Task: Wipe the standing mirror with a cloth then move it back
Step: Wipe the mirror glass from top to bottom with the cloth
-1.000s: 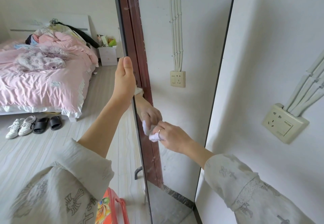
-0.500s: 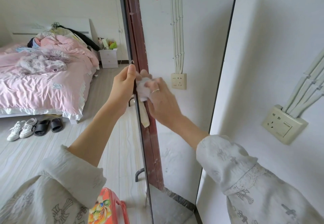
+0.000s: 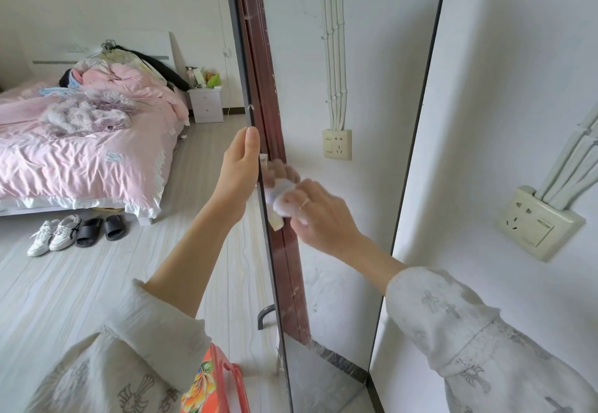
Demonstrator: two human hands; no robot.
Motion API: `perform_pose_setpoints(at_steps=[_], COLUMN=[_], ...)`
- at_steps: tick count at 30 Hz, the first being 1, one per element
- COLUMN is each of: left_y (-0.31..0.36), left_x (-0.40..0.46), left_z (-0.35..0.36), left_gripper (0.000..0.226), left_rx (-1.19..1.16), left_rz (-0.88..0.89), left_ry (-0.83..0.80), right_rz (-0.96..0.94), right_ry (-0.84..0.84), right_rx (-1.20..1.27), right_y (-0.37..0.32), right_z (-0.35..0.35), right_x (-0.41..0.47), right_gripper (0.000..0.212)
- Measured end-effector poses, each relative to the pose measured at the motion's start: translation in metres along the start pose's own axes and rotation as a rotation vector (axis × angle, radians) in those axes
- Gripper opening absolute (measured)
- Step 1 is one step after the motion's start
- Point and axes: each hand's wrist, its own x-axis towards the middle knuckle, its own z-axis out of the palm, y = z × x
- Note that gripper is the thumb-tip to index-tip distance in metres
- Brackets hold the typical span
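A tall standing mirror (image 3: 362, 57) with a thin dark frame fills the middle of the view and reflects a white wall, cables and a socket. My left hand (image 3: 238, 170) grips the mirror's left edge at mid height, thumb upward along the frame. My right hand (image 3: 318, 215) holds a small white cloth (image 3: 284, 197) bunched in its fingers and presses it on the glass close to the left edge. The hand's reflection shows just beyond the cloth.
A white wall with a socket (image 3: 537, 225) and cable ducts stands right of the mirror. A pink bed (image 3: 81, 147), a nightstand (image 3: 205, 105) and shoes (image 3: 74, 231) lie to the left across bare floor. An orange stool (image 3: 213, 383) sits by my left sleeve. The mirror's foot (image 3: 265, 315) sticks out behind.
My right hand with the cloth rose from low on the glass to the left edge, then slid down and right a little. My left hand kept its hold on the frame.
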Motion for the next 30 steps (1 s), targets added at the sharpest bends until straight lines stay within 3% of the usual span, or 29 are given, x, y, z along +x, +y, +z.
perform_pose_setpoints(at_steps=[3, 6, 10, 14, 18, 22, 26, 30], left_y=[-0.011, -0.017, -0.022, -0.028, -0.036, -0.038, -0.039, -0.039], left_x=[-0.008, -0.01, -0.009, -0.01, -0.014, -0.016, -0.017, -0.016], left_z=[0.0, -0.003, -0.004, -0.002, 0.005, 0.013, 0.017, 0.017], left_gripper=[0.032, 0.03, 0.032, 0.033, 0.033, 0.031, 0.03, 0.03], left_rx=[-0.036, -0.016, 0.053, 0.072, 0.089, 0.132, 0.145, 0.144], left_rz=[-0.05, -0.06, -0.026, -0.017, 0.035, 0.099, 0.109, 0.105], left_ry=[-0.082, -0.115, -0.077, -0.056, 0.018, 0.087, 0.123, 0.131], right_rz=[0.066, 0.062, 0.02, -0.067, -0.078, 0.042, 0.13, 0.251], right_ry=[0.147, 0.157, 0.027, -0.199, -0.425, -0.194, 0.058, 0.098], right_rx=[-0.008, 0.009, 0.042, 0.043, 0.046, 0.09, -0.066, -0.097], right_y=[-0.006, -0.017, -0.021, -0.018, -0.007, 0.004, 0.014, 0.01], right_z=[0.001, 0.022, 0.056, 0.07, 0.059, 0.03, 0.015, 0.034], right_x=[0.015, 0.003, -0.035, -0.075, -0.095, -0.077, -0.033, -0.029], right_gripper=[0.031, 0.027, 0.028, 0.05, 0.023, 0.028, 0.026, 0.025])
